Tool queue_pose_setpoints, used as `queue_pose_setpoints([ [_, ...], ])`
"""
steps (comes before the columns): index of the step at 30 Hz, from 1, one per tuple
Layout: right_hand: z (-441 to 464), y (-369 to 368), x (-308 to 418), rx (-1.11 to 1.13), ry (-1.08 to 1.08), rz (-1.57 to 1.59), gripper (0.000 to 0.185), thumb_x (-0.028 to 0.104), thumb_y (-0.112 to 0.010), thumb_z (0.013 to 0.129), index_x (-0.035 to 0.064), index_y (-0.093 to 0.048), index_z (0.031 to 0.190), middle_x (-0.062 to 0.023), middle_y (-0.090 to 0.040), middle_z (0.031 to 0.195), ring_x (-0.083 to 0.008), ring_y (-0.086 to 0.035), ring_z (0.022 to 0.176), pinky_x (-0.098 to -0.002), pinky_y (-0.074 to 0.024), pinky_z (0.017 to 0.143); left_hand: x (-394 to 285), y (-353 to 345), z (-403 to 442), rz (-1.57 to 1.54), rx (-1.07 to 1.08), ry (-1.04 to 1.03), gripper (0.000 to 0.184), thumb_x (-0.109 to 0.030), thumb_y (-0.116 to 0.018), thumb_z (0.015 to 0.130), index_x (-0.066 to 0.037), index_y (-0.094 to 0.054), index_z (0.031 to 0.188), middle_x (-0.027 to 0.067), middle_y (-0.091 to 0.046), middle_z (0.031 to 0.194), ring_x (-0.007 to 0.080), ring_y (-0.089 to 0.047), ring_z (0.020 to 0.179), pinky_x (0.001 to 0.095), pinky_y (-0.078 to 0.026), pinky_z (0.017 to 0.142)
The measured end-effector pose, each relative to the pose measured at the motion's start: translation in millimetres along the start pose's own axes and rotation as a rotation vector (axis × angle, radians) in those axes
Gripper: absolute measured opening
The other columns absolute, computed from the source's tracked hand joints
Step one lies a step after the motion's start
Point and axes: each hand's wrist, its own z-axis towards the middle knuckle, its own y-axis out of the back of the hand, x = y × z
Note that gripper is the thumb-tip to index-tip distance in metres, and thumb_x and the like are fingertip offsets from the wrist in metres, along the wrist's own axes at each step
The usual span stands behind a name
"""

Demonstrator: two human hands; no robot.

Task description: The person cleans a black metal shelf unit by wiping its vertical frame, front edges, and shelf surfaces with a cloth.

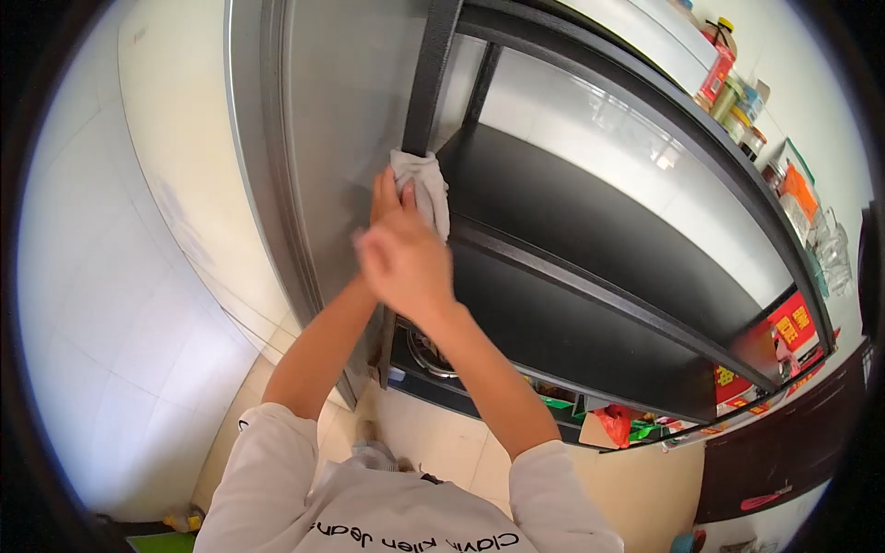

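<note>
A pale grey cloth is wrapped around the upright black post at the shelf's near left corner. My left hand presses the cloth against the post, its fingers closed on it; most of the palm is hidden. In front of it, my right hand overlaps the left wrist, close to the cloth's lower end. Motion smears its fingers, so their grip is unclear. The black metal shelf rack stretches away to the right from both hands.
Left of the rack stands a grey panel with a metal frame. Jars and bottles line the top right. Red boxes sit at the rack's far end, and a round metal item lies on the lower shelf.
</note>
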Motion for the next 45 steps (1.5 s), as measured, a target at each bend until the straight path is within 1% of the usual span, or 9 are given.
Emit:
queue_pose_setpoints([
  [2, 12.5, 10.3, -23.8, -0.301, -0.102, -0.211, 0.013, 0.011, -0.066, 0.078, 0.0036, -0.059, 0.086, -0.0147, -0.057, 0.090, -0.0337, -0.054, 0.088, -0.0417, -0.0418, 0.082, 12.5, 2.6, 5.6, -0.065, 0.032, -0.010, 0.039, -0.019, -0.053, 0.096, 0.004, -0.045, 0.126, 0.0203, -0.054, 0.113, 0.0378, -0.054, 0.098, 0.0405, -0.045, 0.082],
  [6, 6.2, -18.1, -73.0, -0.353, -0.206, -0.404, 0.037, 0.013, -0.062, 0.083, -0.0062, -0.052, 0.112, -0.0277, -0.053, 0.111, -0.0381, -0.052, 0.098, -0.0438, -0.0416, 0.086, 17.2, 0.2, 12.0, -0.224, -0.044, 0.082, 0.029, -0.013, -0.059, 0.092, 0.004, -0.057, 0.116, 0.0146, -0.062, 0.109, 0.0235, -0.061, 0.089, 0.0318, -0.048, 0.073],
  [10, 15.9, -41.5, -99.1, -0.141, -0.250, -0.384, 0.029, 0.014, -0.058, 0.087, -0.0074, -0.056, 0.107, -0.0224, -0.058, 0.110, -0.0385, -0.052, 0.098, -0.0457, -0.0414, 0.085, 19.0, -2.2, 36.1, -0.363, -0.077, 0.205, 0.024, -0.010, -0.062, 0.090, 0.004, -0.063, 0.108, 0.0104, -0.067, 0.098, 0.0158, -0.060, 0.082, 0.0285, -0.048, 0.069],
  [14, 65.2, -35.7, -95.7, -0.290, -0.186, -0.341, 0.017, 0.011, -0.061, 0.085, -0.0051, -0.055, 0.086, -0.0183, -0.057, 0.083, -0.0373, -0.052, 0.079, -0.0438, -0.0424, 0.068, 4.2, -7.1, 84.0, -0.504, -0.118, 0.130, 0.028, -0.008, -0.065, 0.089, 0.004, -0.063, 0.114, 0.0025, -0.065, 0.100, 0.0060, -0.054, 0.084, 0.0213, -0.046, 0.073],
  [18, 82.6, -31.7, -93.4, -0.344, -0.215, -0.306, 0.018, 0.011, -0.063, 0.083, -0.0024, -0.052, 0.078, -0.0174, -0.052, 0.075, -0.0364, -0.050, 0.072, -0.0430, -0.0417, 0.063, -4.1, -13.3, 91.2, -0.532, -0.152, 0.253, 0.027, -0.012, -0.065, 0.089, 0.003, -0.064, 0.111, 0.0099, -0.069, 0.098, 0.0130, -0.061, 0.087, 0.0271, -0.049, 0.077],
  [29, 68.6, -32.8, -93.7, -0.331, -0.236, -0.286, 0.008, 0.003, -0.063, 0.076, -0.0020, -0.060, 0.081, -0.0163, -0.060, 0.081, -0.0365, -0.055, 0.074, -0.0418, -0.0448, 0.064, 7.4, -8.9, 68.8, -0.527, -0.045, 0.331, 0.027, -0.011, -0.059, 0.092, 0.003, -0.062, 0.114, 0.0016, -0.064, 0.083, 0.0053, -0.046, 0.068, 0.0224, -0.040, 0.059],
  [37, 25.1, -19.5, -100.3, -0.260, -0.399, -0.194, 0.011, -0.002, -0.058, 0.074, -0.0019, -0.063, 0.084, -0.0182, -0.059, 0.077, -0.0380, -0.059, 0.067, -0.0387, -0.0483, 0.060, 0.9, -16.7, 35.4, -0.493, -0.153, 0.078, 0.030, -0.003, -0.056, 0.092, 0.004, -0.059, 0.121, 0.0157, -0.064, 0.115, 0.0198, -0.058, 0.107, 0.0310, -0.046, 0.092],
  [42, 42.8, 55.4, -97.1, -0.673, -0.614, 0.218, 0.012, 0.004, -0.056, 0.089, -0.0040, -0.065, 0.094, -0.0046, -0.065, 0.078, -0.0065, -0.051, 0.071, -0.0273, -0.0452, 0.062, -49.9, -21.2, 55.3, -0.533, 0.194, -0.422, 0.038, -0.002, -0.059, 0.087, -0.001, -0.059, 0.125, 0.0207, -0.055, 0.131, 0.0381, -0.045, 0.129, 0.0454, -0.039, 0.103],
  [45, 66.6, 108.2, -111.7, -0.656, -0.525, -0.018, 0.019, 0.005, -0.055, 0.090, -0.0055, -0.061, 0.106, -0.0103, -0.066, 0.085, -0.0125, -0.056, 0.077, -0.0289, -0.0471, 0.070, -86.4, -49.5, 63.7, -0.195, 0.491, -0.463, 0.066, -0.018, -0.055, 0.090, -0.009, -0.026, 0.148, 0.0177, -0.015, 0.156, 0.0379, -0.015, 0.143, 0.0503, -0.021, 0.113],
])
